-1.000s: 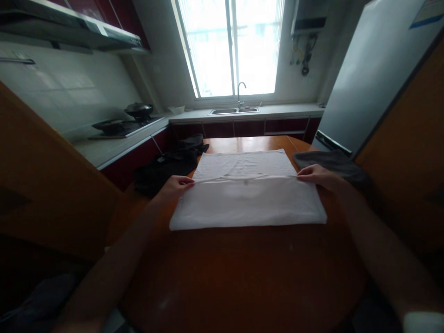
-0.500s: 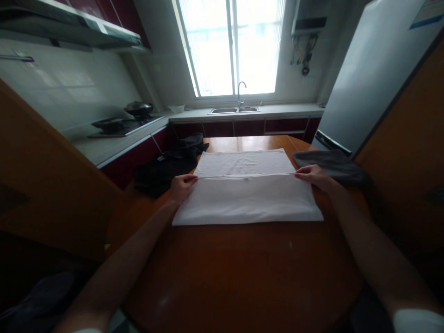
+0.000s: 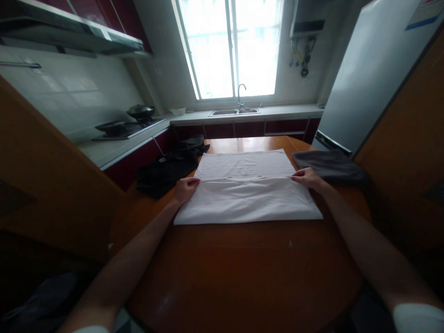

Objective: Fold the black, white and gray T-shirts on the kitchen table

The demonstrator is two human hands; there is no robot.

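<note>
A white cloth garment [image 3: 248, 201] lies on the brown wooden table [image 3: 239, 273], its near part folded over so that an edge runs across its middle. At the left end of that edge, my left hand [image 3: 186, 188] pinches the fabric between thumb and fingers. My right hand [image 3: 310, 179] grips the opposite end of the same edge in a like pinch. Beyond the edge, the far layer of the garment spreads flat, with light wrinkles. Small creases show along the folded edge between my hands.
Dark clothing [image 3: 171, 164] is heaped at the table's left, and a folded grey cloth [image 3: 331, 165] lies at the right. Behind are a counter with a sink [image 3: 234, 112], a stove with pans [image 3: 140, 112], and a fridge [image 3: 367, 78] at the right.
The folded edge has slackened and wrinkled a little, and my right hand has shifted slightly left and down. Both hands keep hold of the edge. The view has moved slightly.
</note>
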